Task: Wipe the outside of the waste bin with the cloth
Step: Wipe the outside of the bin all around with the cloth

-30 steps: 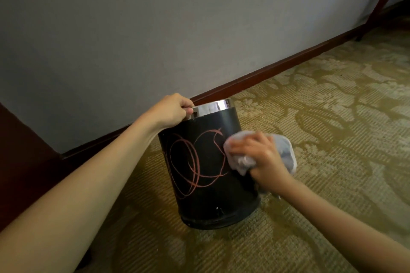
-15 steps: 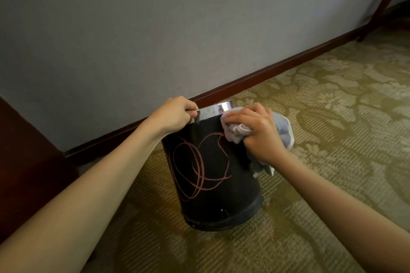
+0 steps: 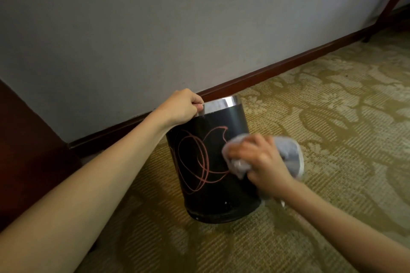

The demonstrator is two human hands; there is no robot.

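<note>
The bin (image 3: 213,162) stands tilted on the carpet (image 3: 321,117) near the wall (image 3: 199,17). The left hand (image 3: 179,106) grips its rim; the right hand (image 3: 261,159) clutches the cloth (image 3: 288,153) against its side. Hard rubbing could tip the bin or slip the rim free. One bin, one cloth, two hands.

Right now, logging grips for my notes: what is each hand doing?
Left hand: closed on the metal rim of the waste bin.
Right hand: closed around the cloth, pressing it to the bin's side.
</note>
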